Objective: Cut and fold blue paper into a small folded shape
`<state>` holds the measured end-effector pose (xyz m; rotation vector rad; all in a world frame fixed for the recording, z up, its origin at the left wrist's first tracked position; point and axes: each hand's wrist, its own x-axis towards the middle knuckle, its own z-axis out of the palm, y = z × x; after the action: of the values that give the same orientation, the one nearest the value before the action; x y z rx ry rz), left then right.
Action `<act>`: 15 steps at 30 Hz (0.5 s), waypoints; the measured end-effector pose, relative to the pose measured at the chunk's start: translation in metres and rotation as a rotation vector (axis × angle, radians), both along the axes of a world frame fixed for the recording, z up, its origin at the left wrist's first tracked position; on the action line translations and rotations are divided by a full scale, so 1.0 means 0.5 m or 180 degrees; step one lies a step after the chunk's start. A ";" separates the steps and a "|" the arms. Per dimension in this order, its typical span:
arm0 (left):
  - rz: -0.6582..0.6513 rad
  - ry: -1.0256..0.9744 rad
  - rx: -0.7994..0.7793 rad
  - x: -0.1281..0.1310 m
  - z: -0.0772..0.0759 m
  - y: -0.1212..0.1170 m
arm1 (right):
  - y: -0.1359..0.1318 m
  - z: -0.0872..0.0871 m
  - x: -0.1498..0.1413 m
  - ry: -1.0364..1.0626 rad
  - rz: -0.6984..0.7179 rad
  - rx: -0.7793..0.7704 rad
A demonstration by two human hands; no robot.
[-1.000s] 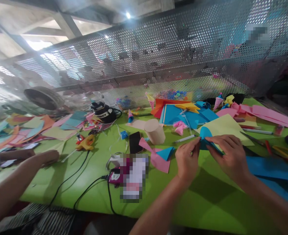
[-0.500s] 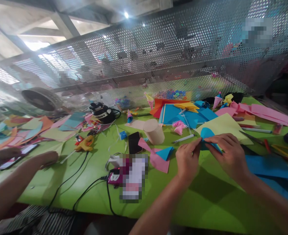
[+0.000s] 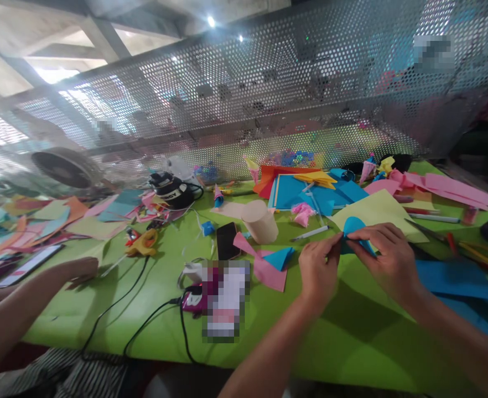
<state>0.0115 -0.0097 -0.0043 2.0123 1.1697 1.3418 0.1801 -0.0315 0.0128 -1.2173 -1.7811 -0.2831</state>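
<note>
A small piece of blue paper is curled between my two hands, raised a little over the green table. My left hand pinches its left edge. On the other side, the fingers of my right hand close on the paper, with the thumb underneath. Left of my hands lies a pink paper piece with a folded blue paper triangle on it. Behind my hands rests a sheet of pale yellow paper. More blue sheets lie by my right forearm.
A beige paper roll stands near a black phone. Another phone, pixelated, lies beside a cabled purple device. A yellow glue gun is further left, near another person's arm. A perforated metal screen runs behind the table.
My hands and the blue paper stay nearly in place, and the paper's curled top has shifted slightly right. At the left, the other person's farther hand has moved down from the phone.
</note>
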 end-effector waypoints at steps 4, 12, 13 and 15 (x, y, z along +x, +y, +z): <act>-0.0060 -0.0096 -0.0042 0.002 0.001 0.001 | 0.001 -0.004 -0.003 -0.0074 0.0005 0.0050; -0.0284 -0.0274 -0.0188 -0.001 0.007 0.008 | -0.002 -0.002 -0.003 -0.0039 -0.0002 -0.0037; -0.0363 -0.0331 -0.0252 -0.002 0.008 0.010 | -0.002 -0.001 -0.003 0.0021 0.0022 -0.0072; -0.0514 -0.0431 -0.0342 -0.006 0.010 0.016 | -0.002 0.001 -0.002 0.0115 0.0053 -0.0143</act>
<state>0.0084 -0.0016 0.0006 1.8663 0.9758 1.2850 0.1790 -0.0323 0.0135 -1.2312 -1.7741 -0.2113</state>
